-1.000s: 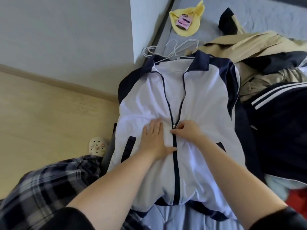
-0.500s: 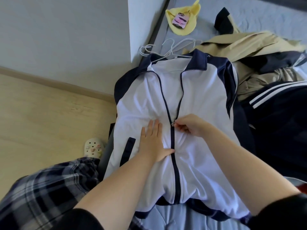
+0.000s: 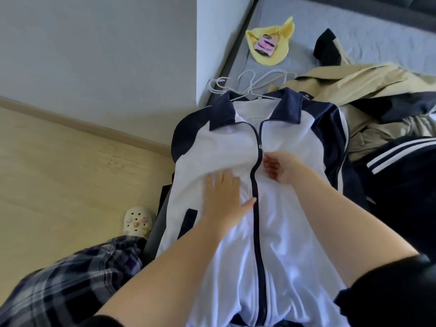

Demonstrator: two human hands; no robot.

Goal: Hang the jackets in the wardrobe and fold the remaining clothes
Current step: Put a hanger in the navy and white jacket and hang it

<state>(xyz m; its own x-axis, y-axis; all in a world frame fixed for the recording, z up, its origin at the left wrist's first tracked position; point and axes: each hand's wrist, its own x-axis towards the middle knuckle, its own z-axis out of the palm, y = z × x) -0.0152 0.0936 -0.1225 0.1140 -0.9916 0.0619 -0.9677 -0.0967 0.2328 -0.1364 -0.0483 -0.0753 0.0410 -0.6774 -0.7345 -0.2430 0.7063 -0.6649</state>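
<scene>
Step in hand: closing the front of the white and navy jacket (image 3: pixel 295 232) before hanging. The jacket lies face-up along the edge of the bed (image 3: pixel 354 31), with its collar (image 3: pixel 289 107) away from the person. The zip slider (image 3: pixel 260 146) stands just below the collar, and the teeth beneath it are joined down towards the hem.

The left hand (image 3: pixel 224 197) presses flat on the panel left of the zip, fingers straight and close together. The right hand (image 3: pixel 282 168) sits just right of the zip, below the slider, with its fingers curled. Whether they pinch cloth cannot be told.

Procedure:
1. Press the panel flat so the zip line runs straight.
2. Smooth the bunched cloth above the left hand towards the shoulder.
3. White hangers (image 3: pixel 250 87) lie at the collar. Confirm that one is seated in both shoulders, with its hook clear of the collar.
4. Lift by the hook, not by the fabric
</scene>
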